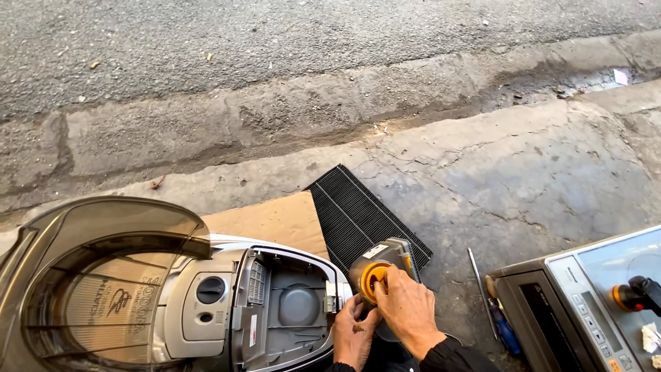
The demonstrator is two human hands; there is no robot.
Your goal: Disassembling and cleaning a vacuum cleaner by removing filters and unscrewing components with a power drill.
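Bottom centre of frame: left hand point(354, 337) and right hand point(407, 311) close together, both gripping a grey canister with a yellow round cap point(374, 281). Just left, the opened vacuum cleaner body point(206, 303), smoky lid raised. Lower right: screwdriver point(501, 327), grey appliance point(585, 303). Behind, black pleated filter point(358, 213) on cardboard point(275, 220); farther, concrete kerb point(275, 117).
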